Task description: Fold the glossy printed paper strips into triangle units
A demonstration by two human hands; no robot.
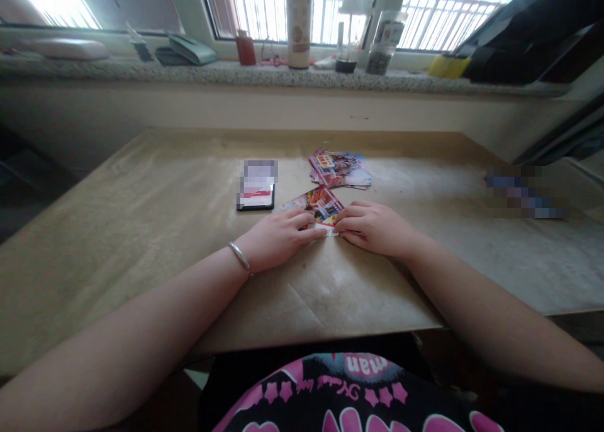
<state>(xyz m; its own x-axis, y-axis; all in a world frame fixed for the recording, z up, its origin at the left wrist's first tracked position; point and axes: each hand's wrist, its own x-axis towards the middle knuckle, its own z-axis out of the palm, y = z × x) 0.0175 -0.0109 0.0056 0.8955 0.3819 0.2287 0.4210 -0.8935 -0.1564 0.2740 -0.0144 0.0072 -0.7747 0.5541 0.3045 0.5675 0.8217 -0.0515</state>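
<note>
One colourful leaflet (325,204), on the tabletop (141,231); your left hand (278,236) and right hand (377,228) touching it; whether either grip clamps it, cannot tell.

Counted on the table (165,187): 1 phone (257,199), 1 leaflet pile (342,169), 1 separate leaflet (325,202), touched by left hand (283,234) and right hand (375,226), 2 total. Pile sheets overlapped, can't be counted. 1 bracelet (239,256) seen over the table. Beyond the table, 1 red jar (246,48) seen.
</note>
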